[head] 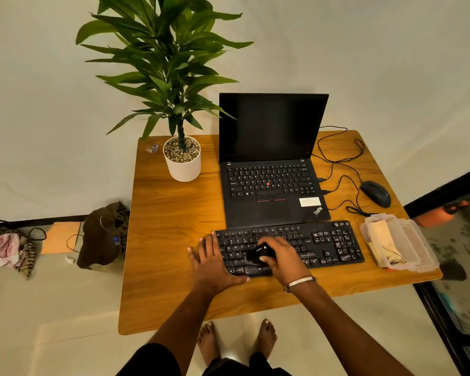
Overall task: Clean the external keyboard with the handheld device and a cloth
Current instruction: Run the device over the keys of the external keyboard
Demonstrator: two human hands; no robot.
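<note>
Head view shows me both hands down on the external keyboard (288, 246), which lies along the near edge of the wooden table (171, 213), just in front of the laptop (272, 169). I see my right hand (280, 256) curled round a small black handheld device (258, 252), gripping it over the left-middle keys, with a pale bangle (300, 283) on that wrist. My left hand (215, 260) is flat and relaxed, fingers straight and spread, lying across the keyboard's left end and the table beside it, with the thumb at the keyboard's near edge; it holds nothing. The two hands sit close together, the device between them. To the right of the keyboard, just beside its end, I see a clear plastic container (418, 248) with a folded pale cloth (381, 237) lying in it, well apart from both hands. Beyond that a black mouse (375, 193) rests near the table's right edge, its cable looping back toward the laptop's side. The laptop is open with its screen dark. At the far left of the table stands a white pot (183, 165) with a leafy plant (163, 55). On the floor to the left lies a dark bag (103, 237).
</note>
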